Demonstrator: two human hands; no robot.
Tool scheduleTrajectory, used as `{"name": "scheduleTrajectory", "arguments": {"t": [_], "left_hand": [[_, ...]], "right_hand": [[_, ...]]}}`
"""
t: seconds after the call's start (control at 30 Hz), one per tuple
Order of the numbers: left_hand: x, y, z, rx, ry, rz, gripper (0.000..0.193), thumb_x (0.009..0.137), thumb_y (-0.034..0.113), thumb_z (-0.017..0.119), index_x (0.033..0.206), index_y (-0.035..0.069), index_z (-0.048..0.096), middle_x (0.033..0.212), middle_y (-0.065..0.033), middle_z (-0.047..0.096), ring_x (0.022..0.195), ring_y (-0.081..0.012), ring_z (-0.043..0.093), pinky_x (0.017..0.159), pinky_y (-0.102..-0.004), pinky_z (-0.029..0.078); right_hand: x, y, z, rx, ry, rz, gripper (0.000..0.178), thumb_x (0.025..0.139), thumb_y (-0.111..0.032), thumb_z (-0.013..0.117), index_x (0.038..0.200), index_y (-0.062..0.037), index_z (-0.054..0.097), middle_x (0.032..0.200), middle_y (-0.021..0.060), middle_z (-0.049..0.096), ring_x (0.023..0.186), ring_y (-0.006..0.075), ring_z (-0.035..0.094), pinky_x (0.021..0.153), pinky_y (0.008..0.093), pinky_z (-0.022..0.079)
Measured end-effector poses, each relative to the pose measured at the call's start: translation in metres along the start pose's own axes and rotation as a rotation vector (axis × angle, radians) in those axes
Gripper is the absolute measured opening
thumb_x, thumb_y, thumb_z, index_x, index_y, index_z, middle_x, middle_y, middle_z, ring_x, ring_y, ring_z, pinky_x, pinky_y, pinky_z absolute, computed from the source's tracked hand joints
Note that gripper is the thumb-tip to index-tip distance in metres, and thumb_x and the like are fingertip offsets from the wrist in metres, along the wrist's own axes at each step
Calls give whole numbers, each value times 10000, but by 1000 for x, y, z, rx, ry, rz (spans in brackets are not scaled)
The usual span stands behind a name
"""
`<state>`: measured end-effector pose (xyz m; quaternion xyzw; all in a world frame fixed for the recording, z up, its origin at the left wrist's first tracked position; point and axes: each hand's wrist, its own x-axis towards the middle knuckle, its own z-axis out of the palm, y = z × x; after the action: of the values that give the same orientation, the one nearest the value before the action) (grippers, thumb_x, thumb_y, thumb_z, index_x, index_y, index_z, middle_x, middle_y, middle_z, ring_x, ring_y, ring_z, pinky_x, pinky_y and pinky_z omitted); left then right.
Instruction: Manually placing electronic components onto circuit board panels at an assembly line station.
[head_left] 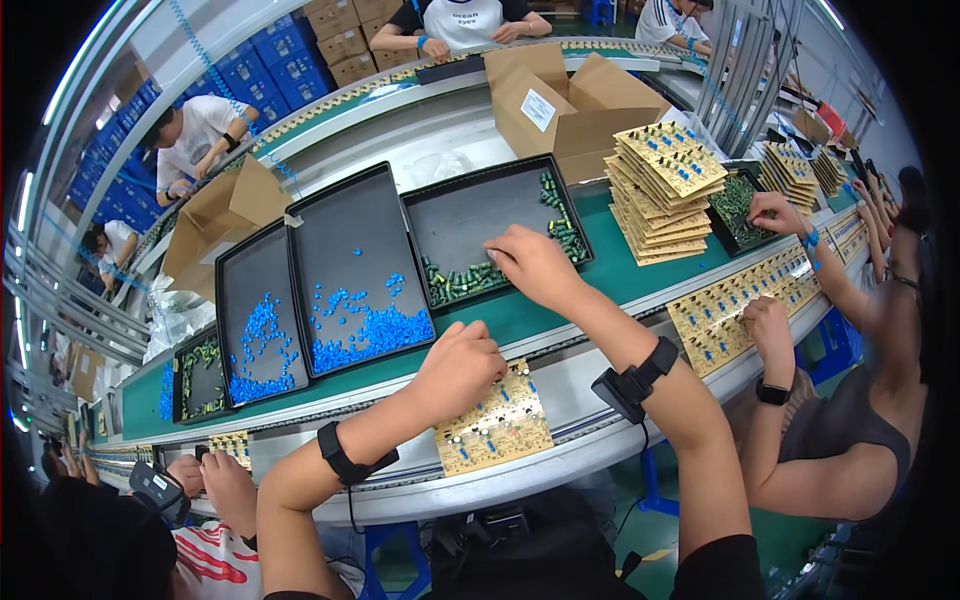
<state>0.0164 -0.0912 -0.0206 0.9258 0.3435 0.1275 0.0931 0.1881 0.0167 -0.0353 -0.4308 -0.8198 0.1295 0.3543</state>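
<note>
My left hand (458, 372) is closed, its curled fingers above the upper left part of a tan circuit board (495, 440). Whatever its fingertips hold is hidden. The board lies on the conveyor rail and carries small blue and white parts. My right hand (537, 264) reaches over a black tray (450, 215) of green cylindrical components (465, 283). Its thumb and fingers are drawn together at the near edge of the pile; I cannot make out anything between them. Both wrists wear black bands with a wired module.
Left of my tray stand two black trays (345, 225) of small blue disc components (375, 335). A tall stack of circuit boards (660, 190) rises at right, before an open cardboard box (575, 110). Co-workers' hands (768, 325) work close by on both sides.
</note>
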Motion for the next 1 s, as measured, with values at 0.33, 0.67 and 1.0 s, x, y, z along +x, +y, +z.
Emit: {"name": "scheduleTrajectory", "arguments": {"t": [0.33, 0.67, 1.0], "left_hand": [[-6, -4, 1, 12, -3, 1, 82, 704, 135, 692, 783, 124, 708, 773, 20, 622, 840, -178, 515, 724, -326, 375], [-13, 11, -3, 295, -4, 225, 74, 628, 134, 618, 662, 68, 611, 756, -24, 559, 880, -186, 486, 740, -293, 385], [-13, -9, -30, 303, 90, 62, 254, 686, 124, 603, 924, 48, 650, 769, -20, 573, 807, -189, 515, 709, -310, 397]], "right_hand": [[-1, -29, -9, 170, 16, 106, 130, 882, -126, 575, 968, -47, 632, 914, 123, 631, 803, 287, 622, 678, 351, 486], [-18, -54, -22, 286, 1, 171, 115, 843, -89, 641, 950, -47, 633, 875, 69, 627, 790, 151, 624, 676, 262, 478], [-105, -60, -45, 990, -187, 647, 149, 921, -59, 549, 1062, -17, 574, 911, 75, 665, 836, 127, 622, 712, 256, 461]]}}
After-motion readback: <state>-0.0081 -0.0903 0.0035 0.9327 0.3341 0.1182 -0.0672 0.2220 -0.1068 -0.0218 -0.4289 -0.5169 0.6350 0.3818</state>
